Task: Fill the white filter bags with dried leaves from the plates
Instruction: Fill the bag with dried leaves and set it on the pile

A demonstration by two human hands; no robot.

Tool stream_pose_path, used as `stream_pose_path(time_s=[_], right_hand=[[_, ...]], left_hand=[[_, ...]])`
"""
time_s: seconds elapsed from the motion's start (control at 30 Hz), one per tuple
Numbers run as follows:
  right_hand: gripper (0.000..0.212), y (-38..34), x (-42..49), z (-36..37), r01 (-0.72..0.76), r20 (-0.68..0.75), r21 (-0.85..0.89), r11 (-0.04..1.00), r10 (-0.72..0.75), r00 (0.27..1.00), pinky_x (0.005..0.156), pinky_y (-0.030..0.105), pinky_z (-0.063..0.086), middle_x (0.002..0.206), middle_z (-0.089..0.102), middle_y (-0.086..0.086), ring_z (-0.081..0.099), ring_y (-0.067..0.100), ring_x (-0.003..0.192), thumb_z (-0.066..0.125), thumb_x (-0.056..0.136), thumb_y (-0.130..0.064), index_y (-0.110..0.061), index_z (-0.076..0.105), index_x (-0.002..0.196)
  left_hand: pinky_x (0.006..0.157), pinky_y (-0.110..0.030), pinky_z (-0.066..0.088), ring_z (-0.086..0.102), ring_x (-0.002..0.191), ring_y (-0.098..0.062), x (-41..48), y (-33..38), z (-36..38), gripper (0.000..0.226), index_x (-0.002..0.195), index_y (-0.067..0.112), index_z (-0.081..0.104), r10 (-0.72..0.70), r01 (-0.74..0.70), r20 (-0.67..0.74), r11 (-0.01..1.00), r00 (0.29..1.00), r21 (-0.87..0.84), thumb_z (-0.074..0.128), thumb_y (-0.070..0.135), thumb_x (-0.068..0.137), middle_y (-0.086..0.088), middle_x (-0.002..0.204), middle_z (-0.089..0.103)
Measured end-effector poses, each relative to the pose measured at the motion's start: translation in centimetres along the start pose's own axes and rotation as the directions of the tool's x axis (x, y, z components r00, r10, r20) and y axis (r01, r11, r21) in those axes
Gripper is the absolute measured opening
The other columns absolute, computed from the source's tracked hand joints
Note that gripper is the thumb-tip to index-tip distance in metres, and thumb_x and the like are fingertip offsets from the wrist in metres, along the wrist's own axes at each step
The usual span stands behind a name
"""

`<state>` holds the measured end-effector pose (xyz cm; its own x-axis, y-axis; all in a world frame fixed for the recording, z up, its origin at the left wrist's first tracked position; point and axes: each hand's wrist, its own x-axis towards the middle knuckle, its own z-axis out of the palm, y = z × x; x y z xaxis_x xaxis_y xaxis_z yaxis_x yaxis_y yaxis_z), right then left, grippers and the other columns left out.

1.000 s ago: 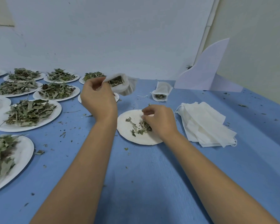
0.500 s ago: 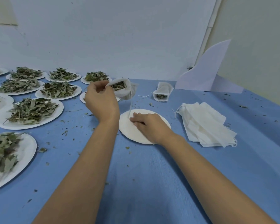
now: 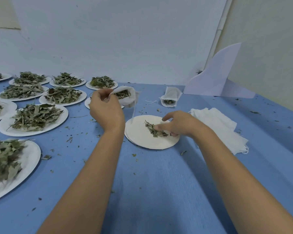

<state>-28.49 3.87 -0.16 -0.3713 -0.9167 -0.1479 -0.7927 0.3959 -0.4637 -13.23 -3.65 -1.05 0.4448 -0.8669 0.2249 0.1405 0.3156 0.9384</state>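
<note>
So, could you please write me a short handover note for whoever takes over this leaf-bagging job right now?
Left hand: holds the open white filter bag, partly filled with leaves, above the blue tablecloth.
Right hand: on the small heap of dried green leaves on the near round white paper plate; grip blurred.
Done: one white bag holding leaves lies on the cloth behind.
Left to do: finish this bag, then fill the stack of empty white bags at right from the heaped plates at left.

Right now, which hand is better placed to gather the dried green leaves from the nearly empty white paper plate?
Right hand: it touches the dried green leaves on that white paper plate; left hand holds the white filter bag.
</note>
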Motion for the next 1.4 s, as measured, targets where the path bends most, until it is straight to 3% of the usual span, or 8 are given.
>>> stream_pose_path(time_s=[0.13, 0.27, 0.43, 0.57, 0.73, 0.9, 1.2, 1.4], right_hand=[[0.055, -0.2, 0.0, 0.5, -0.005, 0.076, -0.003, 1.0, 0.005, 0.997, 0.088, 0.029, 0.049, 0.106, 0.066, 0.001, 0.062, 0.015, 0.094, 0.08, 0.073, -0.03, -0.019, 0.059, 0.123], [0.049, -0.6, 0.5, 1.4, 0.046, 0.025, 0.172, 0.984, -0.051, 0.998, 0.065, 0.018, 0.045, 0.109, 0.065, 0.0, 0.061, 0.014, 0.089, 0.08, 0.074, -0.016, -0.018, 0.06, 0.119], [0.029, -0.5, 0.8, 2.0, 0.089, -0.033, 0.604, 0.792, -0.087, 0.996, 0.094, 0.038, 0.052, 0.081, 0.064, -0.001, 0.066, 0.019, 0.084, 0.068, 0.082, -0.001, -0.007, 0.063, 0.11], [0.039, -0.2, 0.7, 2.3, 0.321, -0.232, 0.13, 0.938, -0.286, 0.93, 0.097, 0.025, 0.039, 0.122, 0.058, -0.002, 0.053, 0.014, 0.113, 0.064, 0.088, -0.025, -0.019, 0.059, 0.126], [0.043, -0.6, 1.0, 4.0, 0.516, 0.121, -0.104, 0.85, -0.504, 0.855, 0.107, 0.02, 0.011, 0.16, 0.011, -0.005, 0.012, 0.012, 0.146, 0.034, 0.104, -0.027, -0.021, 0.035, 0.146], [0.032, -0.6, 0.9, 4.5, 0.506, 0.128, -0.3, 0.809, -0.491, 0.861, 0.096, 0.036, 0.033, 0.142, 0.044, 0.003, 0.05, 0.032, 0.114, 0.031, 0.104, -0.018, -0.005, 0.05, 0.125], [0.032, -1.3, 1.1, 5.4, 0.386, -0.136, -0.443, 0.809, -0.487, 0.863, 0.073, 0.029, 0.038, 0.107, 0.068, 0.006, 0.053, 0.024, 0.092, 0.042, 0.094, -0.007, -0.016, 0.068, 0.111], [0.03, -1.1, -0.1, 5.6, 0.392, -0.19, -0.26, 0.883, -0.444, 0.875, 0.075, 0.039, 0.048, 0.088, 0.068, 0.012, 0.055, 0.026, 0.079, 0.043, 0.092, -0.018, -0.003, 0.068, 0.091]], left_hand=[[0.059, -0.004, 0.042, 0.051, 0.063, 0.015, -0.1, -0.1, -0.1, 0.013, 0.095, 0.009, 0.065, 0.003, -0.003, 0.017, 1.0, 1.0, 0.01, 0.056, 0.002, 0.087, 0.012, 0.08, 0.056], [0.059, -0.005, 0.043, 0.054, 0.07, 0.001, -0.1, -0.1, -0.1, 0.012, 0.092, 0.011, 0.064, -0.003, 0.002, 0.023, 1.0, 1.0, 0.027, 0.057, 0.003, 0.087, 0.016, 0.077, 0.055], [0.058, -0.004, 0.042, 0.052, 0.065, 0.008, -0.2, -0.1, -0.2, 0.012, 0.089, 0.014, 0.062, -0.008, 0.007, 0.029, 1.0, 1.0, 0.02, 0.057, 0.003, 0.087, 0.016, 0.077, 0.055], [0.058, -0.003, 0.042, 0.052, 0.063, 0.01, -0.1, -0.1, -0.2, 0.012, 0.089, 0.014, 0.061, -0.011, 0.01, 0.026, 1.0, 1.0, 0.009, 0.057, 0.003, 0.087, 0.015, 0.078, 0.055], [0.058, -0.003, 0.042, 0.052, 0.068, 0.004, 0.0, -0.3, -0.2, 0.012, 0.088, 0.015, 0.061, -0.006, 0.006, 0.013, 1.0, 1.0, 0.02, 0.058, 0.003, 0.087, 0.016, 0.077, 0.055], [0.058, -0.004, 0.043, 0.053, 0.07, 0.002, 0.2, -0.4, -0.3, 0.013, 0.087, 0.015, 0.061, -0.006, 0.006, 0.007, 1.0, 1.0, 0.017, 0.059, 0.003, 0.086, 0.015, 0.077, 0.056], [0.057, -0.007, 0.044, 0.058, 0.078, -0.009, 0.2, -0.9, -0.3, 0.011, 0.088, 0.017, 0.061, 0.01, -0.011, 0.016, 0.998, 1.0, 0.064, 0.06, 0.005, 0.087, 0.01, 0.079, 0.058], [0.057, -0.008, 0.044, 0.057, 0.079, -0.009, 0.3, -1.0, -0.3, 0.011, 0.088, 0.017, 0.061, 0.005, -0.006, 0.015, 0.996, 1.0, 0.086, 0.06, 0.006, 0.087, 0.012, 0.078, 0.057]])
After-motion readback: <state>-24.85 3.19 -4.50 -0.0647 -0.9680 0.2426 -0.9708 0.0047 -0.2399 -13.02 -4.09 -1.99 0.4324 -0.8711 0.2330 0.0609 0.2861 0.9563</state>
